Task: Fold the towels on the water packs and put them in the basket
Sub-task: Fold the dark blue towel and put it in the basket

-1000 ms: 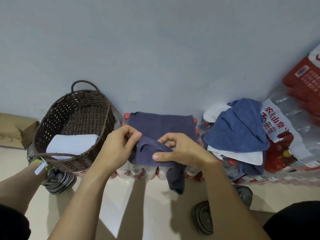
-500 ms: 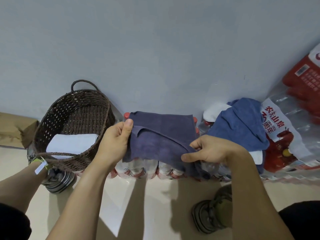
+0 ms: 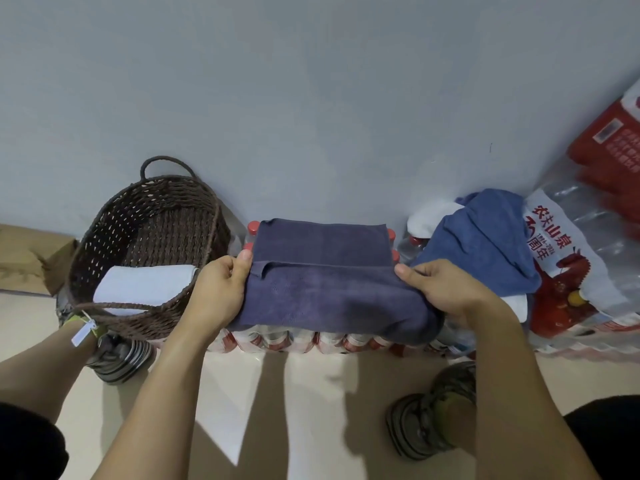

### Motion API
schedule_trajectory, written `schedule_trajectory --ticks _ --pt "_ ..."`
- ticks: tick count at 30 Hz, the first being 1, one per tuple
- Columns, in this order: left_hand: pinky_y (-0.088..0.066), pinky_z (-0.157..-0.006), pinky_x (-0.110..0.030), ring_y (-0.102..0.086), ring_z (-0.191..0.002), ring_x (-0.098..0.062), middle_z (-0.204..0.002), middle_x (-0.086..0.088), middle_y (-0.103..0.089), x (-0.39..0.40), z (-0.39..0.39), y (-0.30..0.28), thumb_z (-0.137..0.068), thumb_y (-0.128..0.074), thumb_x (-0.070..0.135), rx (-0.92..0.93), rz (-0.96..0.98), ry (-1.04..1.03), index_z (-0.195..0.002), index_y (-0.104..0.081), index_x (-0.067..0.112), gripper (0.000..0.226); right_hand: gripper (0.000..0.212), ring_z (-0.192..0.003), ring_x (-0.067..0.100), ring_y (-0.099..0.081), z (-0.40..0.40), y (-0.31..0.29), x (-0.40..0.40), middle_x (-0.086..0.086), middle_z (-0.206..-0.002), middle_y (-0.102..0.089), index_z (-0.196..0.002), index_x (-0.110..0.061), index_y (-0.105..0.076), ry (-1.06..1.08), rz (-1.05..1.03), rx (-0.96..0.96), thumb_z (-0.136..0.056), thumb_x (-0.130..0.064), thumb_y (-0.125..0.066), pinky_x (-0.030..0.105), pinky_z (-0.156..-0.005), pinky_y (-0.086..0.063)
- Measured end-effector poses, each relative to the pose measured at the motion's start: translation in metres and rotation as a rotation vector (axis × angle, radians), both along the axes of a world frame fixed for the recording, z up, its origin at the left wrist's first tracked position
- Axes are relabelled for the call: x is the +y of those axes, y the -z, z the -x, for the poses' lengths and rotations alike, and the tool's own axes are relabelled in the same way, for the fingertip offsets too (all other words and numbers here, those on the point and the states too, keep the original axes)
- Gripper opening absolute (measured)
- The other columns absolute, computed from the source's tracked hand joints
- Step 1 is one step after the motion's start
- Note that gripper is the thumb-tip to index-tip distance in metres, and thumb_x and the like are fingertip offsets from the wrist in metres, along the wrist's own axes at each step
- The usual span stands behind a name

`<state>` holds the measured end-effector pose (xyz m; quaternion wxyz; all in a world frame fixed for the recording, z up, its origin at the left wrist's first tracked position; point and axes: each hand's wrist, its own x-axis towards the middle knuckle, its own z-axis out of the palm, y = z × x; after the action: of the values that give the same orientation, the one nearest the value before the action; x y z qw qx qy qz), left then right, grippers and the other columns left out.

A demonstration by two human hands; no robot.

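Note:
A dark navy towel point(image 3: 322, 271) lies spread on the water pack point(image 3: 304, 341) in the middle, its near half folded over the far half. My left hand point(image 3: 218, 292) pinches the folded edge at the towel's left side. My right hand point(image 3: 440, 289) grips the same edge at the right side. A brown wicker basket point(image 3: 114, 230) stands to the left with a folded white towel point(image 3: 145, 285) inside. To the right, a lighter blue towel point(image 3: 481, 244) lies crumpled over white towels point(image 3: 516, 303) on another pack.
A grey wall runs right behind the packs. Red-labelled water packs point(image 3: 595, 258) are stacked at the far right. Brown cardboard point(image 3: 27, 258) lies left of the basket. Two shoes point(image 3: 429, 417) stand on the beige floor below the packs.
Both hands have drawn apart, stretching the towel's edge out to its full width. The hanging part has been laid flat over the far half on the pack.

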<state>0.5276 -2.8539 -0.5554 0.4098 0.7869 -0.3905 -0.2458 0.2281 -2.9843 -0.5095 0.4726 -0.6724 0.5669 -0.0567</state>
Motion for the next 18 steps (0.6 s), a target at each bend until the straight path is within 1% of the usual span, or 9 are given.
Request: schedule_trajectory --ticks 2,5,7,9,11,13,15,16,18 --pt "-0.035 -0.053 -0.031 -0.047 -0.059 -0.018 -0.062 -0.003 -0.055 0.002 -0.001 0.002 -0.092 -0.041 0.060 0.063 -0.100 0.062 -0.073 -0.057 0.002 0.063 0.047 -0.069 0.014 -0.069 -0.003 0.002 -0.002 0.006 -0.075 -0.075 -0.077 -0.011 -0.074 0.102 0.016 -0.196 -0.092 -0.053 -0.058 0.028 -0.061 -0.052" --pt "-0.037 -0.046 -0.025 -0.045 -0.054 -0.019 -0.067 -0.011 -0.056 0.010 -0.008 0.000 -0.086 -0.046 0.065 0.454 -0.173 0.312 -0.092 -0.062 -0.010 0.077 0.036 -0.080 0.011 -0.072 -0.008 0.002 -0.007 0.004 -0.087 -0.077 -0.081 -0.017 -0.076 0.239 -0.006 -0.502 -0.081 -0.052 -0.070 0.020 -0.062 -0.054" --pt "-0.039 -0.045 -0.022 -0.048 -0.054 -0.018 -0.074 -0.016 -0.058 0.011 -0.011 -0.001 -0.084 -0.057 0.057 0.594 -0.149 0.396 -0.098 -0.063 -0.010 0.069 0.029 -0.087 0.013 -0.071 -0.009 0.005 -0.011 0.003 -0.093 -0.076 -0.085 -0.020 -0.077 0.286 -0.064 -0.672 -0.074 -0.046 -0.076 0.021 -0.069 -0.055" --pt "-0.040 -0.052 -0.025 -0.049 -0.058 -0.014 -0.072 -0.011 -0.060 0.006 -0.011 0.000 -0.083 -0.065 0.047 0.546 -0.080 0.330 -0.084 -0.064 0.001 0.046 0.022 -0.091 0.013 -0.071 -0.008 0.009 -0.015 0.004 -0.096 -0.076 -0.093 -0.020 -0.076 0.301 -0.118 -0.802 -0.077 -0.035 -0.075 0.021 -0.072 -0.055" --pt "-0.037 -0.054 -0.027 -0.046 -0.057 -0.010 -0.065 -0.001 -0.056 -0.004 -0.014 0.006 -0.092 -0.062 0.036 0.436 -0.002 0.182 -0.075 -0.056 0.011 0.031 0.014 -0.093 0.011 -0.071 -0.008 0.013 -0.019 0.000 -0.098 -0.075 -0.100 -0.021 -0.073 0.280 -0.072 -0.749 -0.086 -0.022 -0.071 0.021 -0.073 -0.055" --pt "-0.036 -0.056 -0.029 -0.044 -0.060 -0.011 -0.068 0.002 -0.053 -0.016 -0.020 0.011 -0.098 -0.056 0.030 0.316 0.050 0.055 -0.077 -0.052 0.014 0.026 0.012 -0.092 0.002 -0.067 -0.012 0.017 -0.027 -0.009 -0.095 -0.073 -0.096 -0.027 -0.070 0.250 0.167 -0.503 -0.091 -0.016 -0.068 0.014 -0.072 -0.051" --pt "-0.037 -0.059 -0.031 -0.046 -0.064 -0.012 -0.072 0.003 -0.054 -0.027 -0.027 0.016 -0.099 -0.053 0.029 0.184 0.083 0.001 -0.080 -0.050 0.017 0.023 0.007 -0.089 -0.005 -0.061 -0.021 0.018 -0.037 -0.018 -0.090 -0.067 -0.090 -0.028 -0.067 0.249 0.431 -0.280 -0.091 -0.022 -0.067 0.006 -0.068 -0.042" --pt "-0.038 -0.060 -0.031 -0.047 -0.065 -0.012 -0.074 0.003 -0.055 -0.033 -0.030 0.018 -0.100 -0.052 0.029 0.110 0.080 0.000 -0.082 -0.050 0.018 0.021 0.002 -0.086 -0.007 -0.059 -0.026 0.019 -0.043 -0.019 -0.088 -0.065 -0.090 -0.027 -0.065 0.252 0.495 -0.235 -0.091 -0.025 -0.067 0.005 -0.065 -0.040" --pt "-0.036 -0.063 -0.032 -0.051 -0.070 -0.013 -0.077 0.004 -0.057 -0.047 -0.034 0.021 -0.100 -0.050 0.027 -0.033 0.038 0.017 -0.086 -0.051 0.017 0.017 0.008 -0.078 -0.006 -0.057 -0.036 0.023 -0.058 -0.019 -0.081 -0.062 -0.090 -0.024 -0.063 0.249 0.557 -0.168 -0.092 -0.032 -0.066 0.007 -0.061 -0.039"
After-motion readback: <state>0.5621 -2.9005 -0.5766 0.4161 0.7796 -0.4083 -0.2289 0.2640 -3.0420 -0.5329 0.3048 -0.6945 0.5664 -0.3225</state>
